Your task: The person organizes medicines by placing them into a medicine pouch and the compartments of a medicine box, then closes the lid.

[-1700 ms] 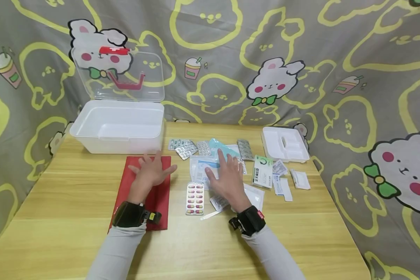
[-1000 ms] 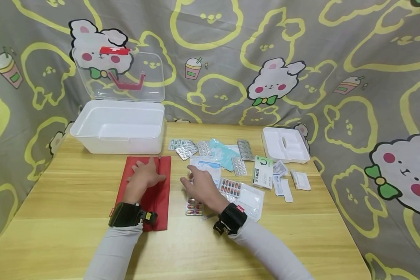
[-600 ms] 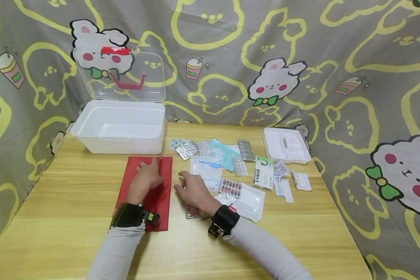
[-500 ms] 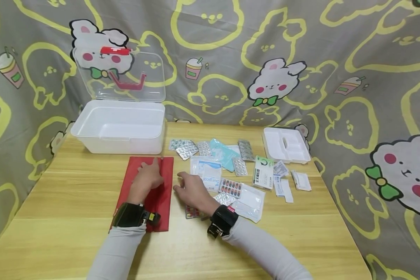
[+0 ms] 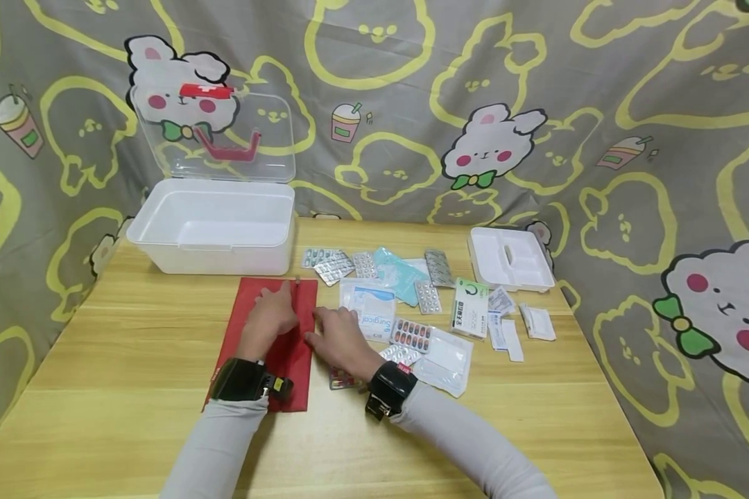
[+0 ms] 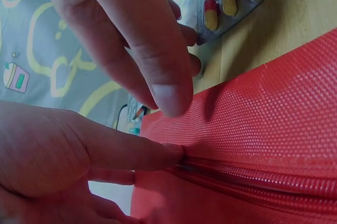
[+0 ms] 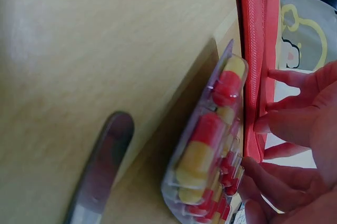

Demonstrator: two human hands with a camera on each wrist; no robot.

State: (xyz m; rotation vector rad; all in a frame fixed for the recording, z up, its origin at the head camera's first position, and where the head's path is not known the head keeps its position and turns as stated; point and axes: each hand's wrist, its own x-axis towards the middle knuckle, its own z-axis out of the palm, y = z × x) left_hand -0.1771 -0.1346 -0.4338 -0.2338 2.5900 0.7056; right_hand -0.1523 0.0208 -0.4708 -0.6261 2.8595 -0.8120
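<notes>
My left hand (image 5: pixel 272 322) rests on a red zippered pouch (image 5: pixel 298 374) lying on the table. In the left wrist view the thumb's tip presses beside the zipper (image 6: pixel 247 179). At the pouch's right edge is my right hand (image 5: pixel 343 339), its fingers bent toward it; I cannot tell whether they touch. Partly hidden beneath the right hand is a blister pack (image 5: pixel 345 380) of red-and-yellow capsules. In the right wrist view that capsule pack (image 7: pixel 202 150) tilts up near the camera, with a flat strip (image 7: pixel 102 169) beside it.
An open white box (image 5: pixel 225 256) with a clear lid (image 5: pixel 225 149) stands back left. Several blister packs (image 5: pixel 427 296), a surgical mask packet (image 5: pixel 374 312), a medicine box (image 5: pixel 470 308) and small sachets (image 5: pixel 499 301) lie right of centre. A white compartment tray (image 5: pixel 512 258) sits back right.
My right hand has come from over the mask packets leftward to the pouch's right edge. My left hand has lowered onto the pouch, and both have shifted slightly right.
</notes>
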